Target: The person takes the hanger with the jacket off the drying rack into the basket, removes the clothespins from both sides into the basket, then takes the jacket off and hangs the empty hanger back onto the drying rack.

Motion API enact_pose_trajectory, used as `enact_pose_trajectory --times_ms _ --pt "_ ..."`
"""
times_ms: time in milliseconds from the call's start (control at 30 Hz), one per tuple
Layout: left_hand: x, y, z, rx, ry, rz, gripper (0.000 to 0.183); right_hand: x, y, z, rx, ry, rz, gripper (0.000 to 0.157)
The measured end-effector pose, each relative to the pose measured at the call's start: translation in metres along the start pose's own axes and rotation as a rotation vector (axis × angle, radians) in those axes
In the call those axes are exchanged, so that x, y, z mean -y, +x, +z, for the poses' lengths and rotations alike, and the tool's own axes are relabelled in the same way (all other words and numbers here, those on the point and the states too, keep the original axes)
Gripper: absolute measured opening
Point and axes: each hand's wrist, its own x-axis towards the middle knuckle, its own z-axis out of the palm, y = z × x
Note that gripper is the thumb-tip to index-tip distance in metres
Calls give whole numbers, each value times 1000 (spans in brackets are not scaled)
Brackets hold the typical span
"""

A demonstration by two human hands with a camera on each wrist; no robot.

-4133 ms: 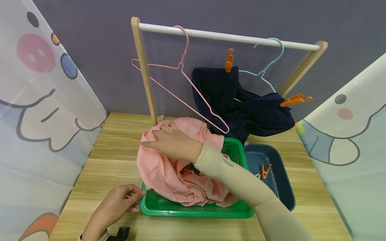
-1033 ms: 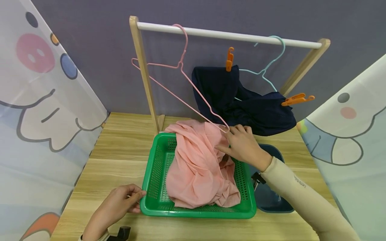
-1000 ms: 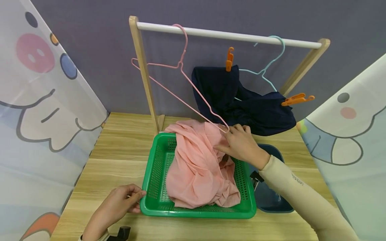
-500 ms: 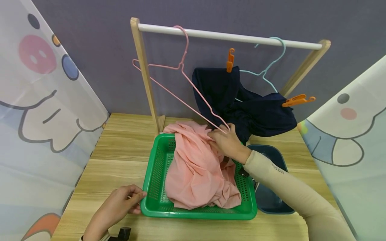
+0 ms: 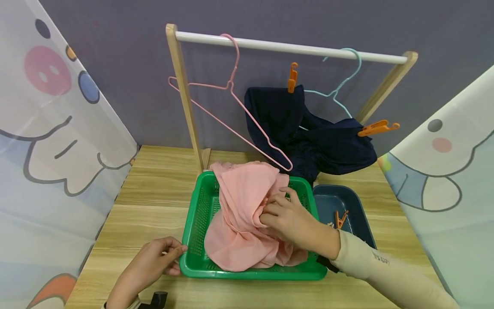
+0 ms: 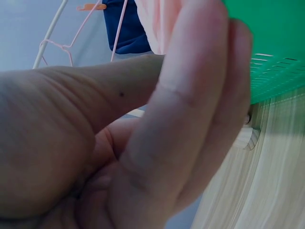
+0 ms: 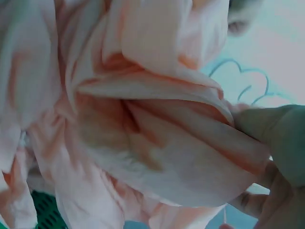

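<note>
At the lower left of the head view, the left hand [image 5: 154,259] pinches the rim of the green basket [image 5: 252,274] near its lower-left corner, with the thumb laid along the edge. Right of the centre, the right hand [image 5: 293,221] pinches a fold of the pink cloth [image 5: 241,193] between thumb and bent fingers, which the right wrist view shows up close. The cloth lies in a loose heap in the basket, in the lower middle of the frame, and its top passes over the far rim. A pale sleeve [image 5: 386,262] runs from the right hand to the lower right corner. Just beside the basket, to the right, a dark blue tray [image 5: 328,197] holds an orange clip [image 5: 340,219] and something whitish, mostly hidden by the arm. Above the basket, a pink hanger [image 5: 231,82] hangs tilted from the white bar of a wooden rack [image 5: 285,46]. Further right on that bar is a light blue hanger [image 5: 335,92], with a navy garment [image 5: 332,141] bunched around it; one orange peg [image 5: 292,77] grips its upper edge and another orange peg [image 5: 378,128] its right end. All this stands on a wood-grain counter [image 5: 146,201], with a grey wall [image 5: 135,86] across the top and cartoon-printed sheets [image 5: 46,163] at both sides.
</note>
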Motion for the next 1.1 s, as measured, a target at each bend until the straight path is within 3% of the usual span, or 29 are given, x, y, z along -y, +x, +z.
enact_pose_trajectory --times_ms 133,300,433,567,667,800,967,1033,1100 --pt "1 0 0 -9 12 -2 29 14 -6 3 163 -10 -98 11" --pt "1 -1 -1 -8 10 -13 29 25 -10 16 480 -81 -182 28" --pt "0 0 -2 -3 4 -27 30 24 -9 37 596 -191 -248 26" --pt "0 1 -2 2 8 -14 30 22 -6 56 706 -239 -231 18" --pt "-1 1 -1 3 13 -11 29 22 -2 58 796 -225 -186 20" --pt "-1 1 -2 3 17 -14 28 16 3 39 785 -107 -162 23" --pt "0 2 -2 9 19 6 30 -9 5 3 629 179 -89 17" --pt "0 2 -3 17 9 3 31 -23 4 -6 543 214 -15 13" --pt "1 1 -3 22 -1 -11 32 -38 3 -11 458 164 74 10"
